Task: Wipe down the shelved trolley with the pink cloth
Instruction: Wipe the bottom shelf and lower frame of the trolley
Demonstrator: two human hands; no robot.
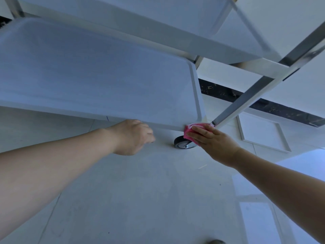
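Pink cloth (193,128): soft, light, bunches easily. My right hand (213,140) presses it flat-fingered against the near corner of the lower shelf (98,76), beside the steel leg (246,101). My left hand (133,136) curls on the shelf's front edge; the trolley likely rolls on its caster (182,143). Smooth pale floor tiles (140,191), probably slippery.

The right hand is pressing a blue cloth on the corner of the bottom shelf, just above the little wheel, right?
Not quite: the cloth is pink, not blue. The head view shows the right hand pressing it on the corner of the bottom shelf, just above the little wheel.
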